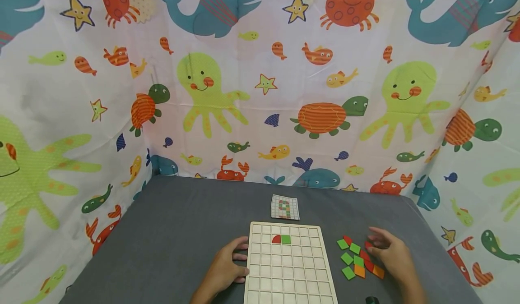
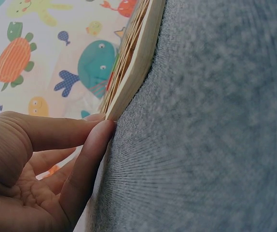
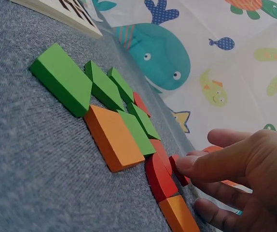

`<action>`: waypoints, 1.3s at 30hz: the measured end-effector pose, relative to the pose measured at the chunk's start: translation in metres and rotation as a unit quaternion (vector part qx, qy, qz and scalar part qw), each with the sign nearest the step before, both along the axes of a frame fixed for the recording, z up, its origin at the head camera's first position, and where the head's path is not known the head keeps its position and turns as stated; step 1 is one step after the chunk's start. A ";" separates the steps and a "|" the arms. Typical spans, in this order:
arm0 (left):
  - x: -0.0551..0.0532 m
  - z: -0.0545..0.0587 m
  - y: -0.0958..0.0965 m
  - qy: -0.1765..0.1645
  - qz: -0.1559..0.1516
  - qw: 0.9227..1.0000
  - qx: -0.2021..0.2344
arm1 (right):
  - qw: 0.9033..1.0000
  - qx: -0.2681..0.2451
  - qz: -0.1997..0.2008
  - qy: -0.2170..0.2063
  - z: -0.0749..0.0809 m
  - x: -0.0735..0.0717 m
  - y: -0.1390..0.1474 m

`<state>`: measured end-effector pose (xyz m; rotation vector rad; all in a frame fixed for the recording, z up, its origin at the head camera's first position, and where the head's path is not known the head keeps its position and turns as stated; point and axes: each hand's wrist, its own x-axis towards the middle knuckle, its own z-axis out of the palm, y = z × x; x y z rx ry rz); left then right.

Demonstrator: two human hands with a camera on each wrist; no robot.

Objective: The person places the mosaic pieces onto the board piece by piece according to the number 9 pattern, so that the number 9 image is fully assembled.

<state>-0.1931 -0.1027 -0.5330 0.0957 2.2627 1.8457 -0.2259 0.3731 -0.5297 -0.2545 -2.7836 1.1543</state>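
Observation:
A pale wooden grid board lies on the grey table, with a red quarter-round piece and a green square piece side by side in its upper rows. My left hand holds the board's left edge; in the left wrist view the thumb and a finger meet at its rim. My right hand is over the right side of a group of loose pieces. In the right wrist view its thumb tip overlaps a red piece, the other fingers loosely bent.
Several loose green squares, orange squares and red pieces lie right of the board. A small pattern card lies behind it. A dark object sits at the front edge. A printed curtain surrounds the table.

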 end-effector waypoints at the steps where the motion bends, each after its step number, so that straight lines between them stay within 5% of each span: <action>1: 0.000 0.000 0.000 0.000 0.000 1.000 0.000 | 1.000 0.002 -0.001 -0.002 0.001 0.000 0.000; 10: -0.001 -0.001 0.001 -0.003 0.004 1.000 -0.005 | 0.999 -0.011 0.004 -0.038 0.000 -0.003 0.000; 39: 0.000 0.000 0.000 -0.001 0.001 1.000 -0.002 | 1.000 0.022 -0.004 -0.010 0.004 -0.004 -0.015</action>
